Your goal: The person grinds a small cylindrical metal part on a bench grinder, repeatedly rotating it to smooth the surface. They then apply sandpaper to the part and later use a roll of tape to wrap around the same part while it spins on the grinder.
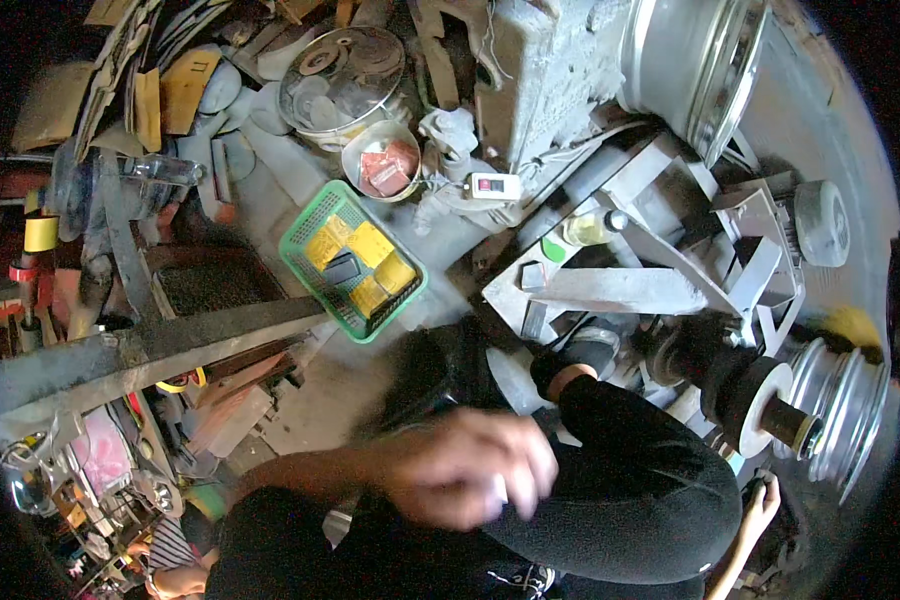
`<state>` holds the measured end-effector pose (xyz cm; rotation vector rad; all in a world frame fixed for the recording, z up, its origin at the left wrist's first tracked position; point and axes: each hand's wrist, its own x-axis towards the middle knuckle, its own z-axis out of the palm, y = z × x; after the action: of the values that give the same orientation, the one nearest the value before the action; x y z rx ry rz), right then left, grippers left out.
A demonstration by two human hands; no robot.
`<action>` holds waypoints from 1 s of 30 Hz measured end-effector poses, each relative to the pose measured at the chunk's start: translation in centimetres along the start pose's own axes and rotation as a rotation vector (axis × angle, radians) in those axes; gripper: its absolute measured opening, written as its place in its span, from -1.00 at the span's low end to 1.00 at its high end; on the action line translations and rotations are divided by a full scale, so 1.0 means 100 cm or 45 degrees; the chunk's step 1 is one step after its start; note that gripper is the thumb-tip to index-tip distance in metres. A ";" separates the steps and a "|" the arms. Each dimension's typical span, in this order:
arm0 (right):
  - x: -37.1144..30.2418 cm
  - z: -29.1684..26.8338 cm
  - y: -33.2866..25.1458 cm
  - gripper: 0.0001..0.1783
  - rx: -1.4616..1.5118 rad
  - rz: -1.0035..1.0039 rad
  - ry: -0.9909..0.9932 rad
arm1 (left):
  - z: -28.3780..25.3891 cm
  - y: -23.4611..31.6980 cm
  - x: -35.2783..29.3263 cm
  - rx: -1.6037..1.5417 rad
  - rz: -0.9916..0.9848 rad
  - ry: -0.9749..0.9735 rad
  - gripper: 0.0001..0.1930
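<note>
My left hand (475,470) is blurred by motion above my lap, its forearm coming in from the left. Its fingers are curled, and a small pale spot shows at the fingertips; what they hold cannot be made out. At the lower right, my right hand (765,500) is low beside my right thigh. Its fingers are bent around something dark that I cannot identify. Beyond the left hand, a green plastic basket (300,240) on the floor holds several yellow blocks (370,243) and a dark grey block (342,268).
A white bucket (350,145) of scraps sits behind the basket. Ahead are a white metal frame (620,290), a bottle (590,228), and a switch box (493,186). Wheel rims (840,410) and a dark spindle (740,400) flank my right leg. A steel beam (160,350) crosses the left; another person's hand (177,580) shows lower left.
</note>
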<state>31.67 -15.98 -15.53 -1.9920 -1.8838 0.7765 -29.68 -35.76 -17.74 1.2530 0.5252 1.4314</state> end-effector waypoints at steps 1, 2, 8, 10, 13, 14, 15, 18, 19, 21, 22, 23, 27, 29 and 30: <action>-0.019 -0.012 -0.001 -0.73 -0.021 0.041 0.018 | -0.020 -0.015 -0.012 0.242 -0.234 0.191 -0.85; -0.002 -0.002 -0.012 -0.69 -0.037 -0.012 -0.104 | -0.044 -0.033 -0.046 0.481 -0.493 0.435 -0.82; 0.013 -0.014 0.005 -0.61 -0.160 0.098 -0.137 | -0.179 -0.165 -0.235 1.842 -1.523 0.987 -0.81; 0.000 0.003 0.008 -0.66 -0.207 0.002 0.264 | -0.186 -0.185 -0.247 1.785 -1.766 0.935 -0.81; 0.009 -0.004 0.002 -0.68 -0.158 -0.026 0.077 | -0.191 -0.215 -0.272 1.762 -1.754 0.985 -0.77; 0.012 -0.006 0.002 -0.68 -0.174 0.021 0.003 | -0.192 -0.216 -0.272 1.787 -1.749 1.003 -0.76; 0.016 -0.009 0.000 -0.68 -0.192 0.063 -0.073 | -0.191 -0.220 -0.272 1.807 -1.794 1.014 -0.74; 0.008 -0.014 -0.004 -0.62 -0.276 0.122 -0.122 | -0.190 -0.213 -0.253 1.852 -1.775 1.001 -0.73; 0.004 -0.021 0.009 -0.60 -0.389 0.166 -0.075 | -0.188 -0.203 -0.239 1.853 -1.773 0.983 -0.72; 0.003 -0.014 0.003 -0.56 -0.466 0.227 -0.030 | -0.195 -0.211 -0.244 1.878 -1.747 0.961 -0.72; 0.006 -0.012 -0.002 -0.54 -0.422 0.257 -0.041 | -0.194 -0.213 -0.247 1.888 -1.741 0.958 -0.72; 0.005 -0.011 0.000 -0.53 -0.365 0.208 -0.019 | -0.193 -0.214 -0.249 1.856 -1.731 0.992 -0.75; 0.012 -0.021 0.035 -0.52 -0.352 0.046 0.112 | -0.196 -0.219 -0.261 1.743 -1.777 1.061 -0.84; 0.014 -0.022 0.036 -0.52 -0.412 0.039 0.114 | -0.195 -0.211 -0.253 1.731 -1.851 0.978 -0.84; 0.013 -0.023 0.039 -0.52 -0.416 0.034 0.110 | -0.193 -0.206 -0.247 1.727 -1.883 0.931 -0.85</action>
<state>36.19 -14.79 -16.05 -2.2028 -2.0432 0.3996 -42.07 -45.95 -51.67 0.6622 2.5054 -0.0208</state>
